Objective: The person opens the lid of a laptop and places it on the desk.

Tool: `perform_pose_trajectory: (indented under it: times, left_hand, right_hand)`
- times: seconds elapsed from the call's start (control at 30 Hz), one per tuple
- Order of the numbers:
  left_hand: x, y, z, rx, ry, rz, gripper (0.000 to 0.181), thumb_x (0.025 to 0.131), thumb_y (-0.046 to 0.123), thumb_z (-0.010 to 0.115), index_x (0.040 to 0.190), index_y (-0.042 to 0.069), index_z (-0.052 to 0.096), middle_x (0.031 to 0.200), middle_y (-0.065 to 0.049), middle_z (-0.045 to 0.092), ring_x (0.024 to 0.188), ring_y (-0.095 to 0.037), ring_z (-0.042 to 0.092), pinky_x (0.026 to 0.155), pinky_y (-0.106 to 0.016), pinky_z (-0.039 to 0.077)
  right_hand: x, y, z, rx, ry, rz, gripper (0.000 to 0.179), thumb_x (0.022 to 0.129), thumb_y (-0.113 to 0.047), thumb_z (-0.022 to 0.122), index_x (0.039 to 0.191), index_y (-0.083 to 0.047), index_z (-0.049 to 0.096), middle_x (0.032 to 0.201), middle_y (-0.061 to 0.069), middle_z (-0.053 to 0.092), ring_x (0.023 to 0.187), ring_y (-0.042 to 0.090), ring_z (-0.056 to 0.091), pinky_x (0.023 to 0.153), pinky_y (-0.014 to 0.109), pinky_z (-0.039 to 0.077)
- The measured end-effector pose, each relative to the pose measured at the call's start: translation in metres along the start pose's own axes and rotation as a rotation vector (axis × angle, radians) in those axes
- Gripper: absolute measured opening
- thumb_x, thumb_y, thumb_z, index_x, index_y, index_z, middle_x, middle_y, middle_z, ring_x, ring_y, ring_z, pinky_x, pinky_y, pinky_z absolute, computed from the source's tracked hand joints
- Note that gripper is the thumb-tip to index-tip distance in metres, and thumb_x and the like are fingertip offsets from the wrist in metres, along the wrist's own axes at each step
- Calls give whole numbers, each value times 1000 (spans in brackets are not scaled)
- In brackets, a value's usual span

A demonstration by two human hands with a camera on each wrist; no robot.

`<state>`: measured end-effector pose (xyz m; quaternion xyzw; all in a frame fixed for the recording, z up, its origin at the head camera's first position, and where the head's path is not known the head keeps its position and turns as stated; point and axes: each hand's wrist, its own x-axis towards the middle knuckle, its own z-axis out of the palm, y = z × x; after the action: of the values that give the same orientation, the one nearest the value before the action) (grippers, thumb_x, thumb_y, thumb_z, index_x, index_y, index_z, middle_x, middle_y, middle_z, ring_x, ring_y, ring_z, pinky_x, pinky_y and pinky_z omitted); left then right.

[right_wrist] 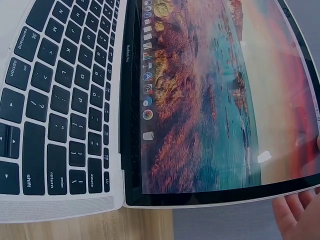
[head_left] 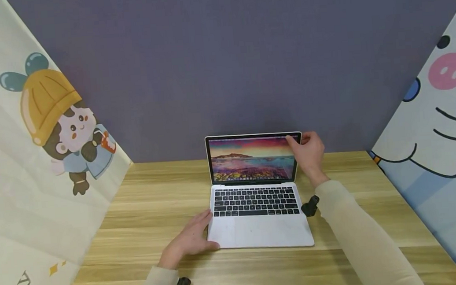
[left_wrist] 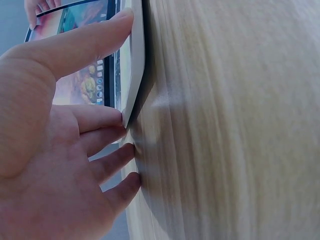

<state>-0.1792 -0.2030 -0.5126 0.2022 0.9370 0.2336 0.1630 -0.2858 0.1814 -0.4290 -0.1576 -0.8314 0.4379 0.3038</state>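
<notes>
An open laptop (head_left: pixel 258 231) faces me on the wooden table, its lit screen (right_wrist: pixel 205 100) showing a colourful seascape. My right hand (head_left: pixel 310 152) pinches the lid at its upper right corner, thumb on the front of the screen and fingers behind it. At the laptop's front left corner is my left hand (head_left: pixel 191 238), fingers spread against the side of the base. In the left wrist view the left thumb (left_wrist: pixel 95 42) lies along the edge of the base and the fingers reach its corner. The keyboard (right_wrist: pixel 65 100) lies uncovered between the hands.
Behind the laptop rises a dark grey panel (head_left: pixel 222 63) at the table's back edge. Cartoon-printed curtains flank the table, a left one (head_left: pixel 0 176) and a right one (head_left: pixel 427 203). Bare wood (head_left: pixel 152 196) shows around the laptop.
</notes>
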Motion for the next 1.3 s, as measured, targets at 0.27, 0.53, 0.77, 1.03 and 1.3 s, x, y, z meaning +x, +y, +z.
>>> perform_pose_trajectory:
  times: [0.27, 0.53, 0.77, 1.03, 1.3]
  left_hand:
    - [-1, -2, 5, 4, 9, 17, 101, 78, 44, 85, 154, -2, 38, 165, -16, 29, 150, -40, 26, 121, -57, 23]
    - [-3, -3, 5, -21, 17, 19, 102, 77, 42, 86, 155, -3, 36, 165, -16, 27, 151, -40, 25, 121, -57, 23]
    - [-3, -4, 6, -5, 18, 20, 102, 77, 43, 86, 155, -2, 37, 165, -16, 28, 151, -39, 25, 121, -56, 23]
    - [-4, -4, 6, -16, 20, 15, 102, 77, 42, 85, 155, -2, 37, 165, -16, 27, 151, -39, 25, 121, -57, 23]
    - [-1, -5, 7, -11, 22, 34, 102, 78, 43, 85, 155, -3, 36, 165, -17, 28, 151, -40, 25, 121, -57, 22]
  right_hand:
    - [-4, 4, 1, 49, 34, 5, 48, 92, -39, 74, 115, 2, 63, 103, 19, 65, 92, 34, 60, 80, 44, 48]
    - [-3, 16, 5, 54, 3, 26, 35, 95, -29, 73, 111, 1, 67, 102, 18, 69, 90, 31, 64, 71, 34, 49]
    - [-3, 22, 7, 35, -35, 25, 35, 95, -29, 72, 110, 2, 67, 101, 19, 68, 89, 32, 64, 71, 35, 49]
    - [-4, 28, 11, 36, -59, 37, 36, 96, -30, 72, 112, 2, 67, 102, 19, 68, 90, 32, 63, 70, 36, 49]
    - [-6, 39, 14, 40, -109, 103, 38, 97, -30, 70, 114, 3, 65, 105, 20, 66, 91, 32, 62, 71, 34, 50]
